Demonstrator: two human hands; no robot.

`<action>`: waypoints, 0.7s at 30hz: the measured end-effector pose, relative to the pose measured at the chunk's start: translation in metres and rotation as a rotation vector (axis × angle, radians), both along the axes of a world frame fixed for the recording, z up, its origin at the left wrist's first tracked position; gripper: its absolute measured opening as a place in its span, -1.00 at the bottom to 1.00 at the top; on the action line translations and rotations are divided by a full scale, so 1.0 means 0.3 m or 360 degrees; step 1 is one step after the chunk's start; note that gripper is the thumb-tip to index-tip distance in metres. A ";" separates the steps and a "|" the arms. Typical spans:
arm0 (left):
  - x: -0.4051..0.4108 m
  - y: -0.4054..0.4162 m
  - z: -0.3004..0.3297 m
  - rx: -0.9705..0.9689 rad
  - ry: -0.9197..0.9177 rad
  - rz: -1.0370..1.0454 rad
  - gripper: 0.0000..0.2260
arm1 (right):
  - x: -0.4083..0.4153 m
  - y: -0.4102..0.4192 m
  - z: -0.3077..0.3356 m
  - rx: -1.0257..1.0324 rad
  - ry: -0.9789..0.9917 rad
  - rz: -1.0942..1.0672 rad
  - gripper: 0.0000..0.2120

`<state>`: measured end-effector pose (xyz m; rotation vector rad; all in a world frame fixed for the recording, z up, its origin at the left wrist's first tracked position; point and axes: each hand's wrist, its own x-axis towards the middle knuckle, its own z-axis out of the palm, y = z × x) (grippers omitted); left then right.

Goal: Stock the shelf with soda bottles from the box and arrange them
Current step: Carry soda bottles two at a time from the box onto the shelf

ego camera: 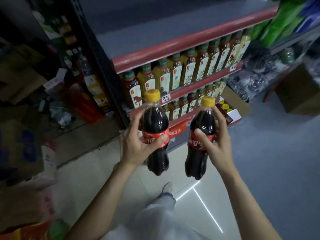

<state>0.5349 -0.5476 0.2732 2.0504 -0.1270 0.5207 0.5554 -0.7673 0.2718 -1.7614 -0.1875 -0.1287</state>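
Both hands grip one soda bottle each: my left hand (138, 144) wraps the left bottle (155, 134) at its red label, thumb across the front and fingers curled behind the shoulder, while my right hand (214, 141) clamps the right bottle (200, 141) in the same fashion, thumb on the label and fingers up the far side near the neck. Holding at the label band, roughly the middle of each bottle, keeps the weight balanced and leaves the bases free to be set down first. The two bottles stand nearly upright, yellow caps (152, 95) toward the shelving, near each other but apart, carried in the air over the pale floor (107, 158) in front of the shelf unit (173, 47). Its red-edged tiers are packed with green-capped tea bottles (188, 70), rows facing outward; no open slot for soda can be made out from this angle, so I cannot tell which tier is the destination. An opened carton (232, 108) with yellow caps showing sits on the floor just right of the unit, apparently the supply box. I judge the step in hand to be the carry from box to shelf; placing will call for lowering each base flat and turning the labels forward
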 end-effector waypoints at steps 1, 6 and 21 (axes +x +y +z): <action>0.070 -0.041 0.032 0.0015 -0.0077 -0.0012 -0.30 | 0.070 -0.030 0.028 0.0008 -0.0024 0.0008 -0.36; 0.380 -0.217 0.174 0.0031 -0.0241 -0.0033 -0.32 | 0.393 -0.184 0.188 0.0113 -0.0114 0.0100 -0.42; 1.144 -0.752 0.608 0.0119 -0.0779 0.0598 -0.28 | 1.313 -0.612 0.618 0.0192 -0.0733 0.0449 -0.42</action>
